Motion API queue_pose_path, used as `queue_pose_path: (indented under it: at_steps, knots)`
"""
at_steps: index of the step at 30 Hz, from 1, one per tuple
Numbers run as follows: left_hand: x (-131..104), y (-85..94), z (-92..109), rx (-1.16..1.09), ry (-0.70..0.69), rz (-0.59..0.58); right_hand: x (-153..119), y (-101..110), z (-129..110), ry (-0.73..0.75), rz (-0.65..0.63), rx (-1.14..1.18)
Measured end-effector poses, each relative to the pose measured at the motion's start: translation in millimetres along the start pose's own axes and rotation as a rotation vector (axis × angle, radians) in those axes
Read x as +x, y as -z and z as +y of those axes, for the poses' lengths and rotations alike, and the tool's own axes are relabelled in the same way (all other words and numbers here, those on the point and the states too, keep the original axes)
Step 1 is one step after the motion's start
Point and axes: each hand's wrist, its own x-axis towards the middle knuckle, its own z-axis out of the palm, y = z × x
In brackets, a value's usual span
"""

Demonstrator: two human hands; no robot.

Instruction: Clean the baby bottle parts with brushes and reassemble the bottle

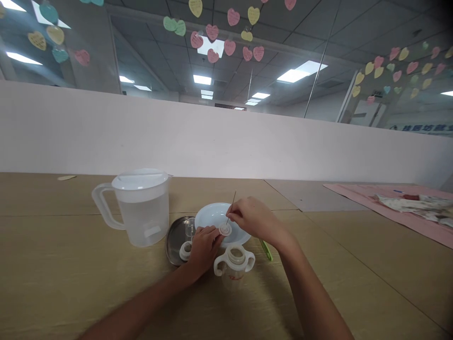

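My left hand (204,249) grips a small round translucent bottle nipple (225,229) over the near side of a white bowl (208,212). Between the pinched fingers of my right hand (253,216) is a thin stick (232,204), upright and slightly tilted, its lower end at the nipple. Whether the tip is bristled or padded is too small to tell. Just in front of the bowl stands a clear baby bottle (234,267) with two white handles and an uncovered mouth. A white ring-shaped collar (185,250) is beside my left hand, partly hidden by it.
An oval metal tray (173,239) holds the collar and a clear cap (189,227). Left of it stands a lidded plastic pitcher (143,208) of clear liquid. A green handle (266,250) lies near my right forearm. Folded cloths (417,206) rest on a pink mat (357,191) at right.
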Motion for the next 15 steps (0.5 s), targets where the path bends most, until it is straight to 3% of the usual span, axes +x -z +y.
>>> queue_pose_path:
  at_steps: [10, 15]
  knots:
    - [1.0, 2.8, 1.2, -0.060, 0.047, -0.038, 7.1, -15.5, 0.8, -0.054, -0.189, 0.019]
    - [3.1, 1.9, 0.5, -0.092, 0.056, -0.041, 9.5, -24.8, -8.2, -0.081, -0.183, -0.093]
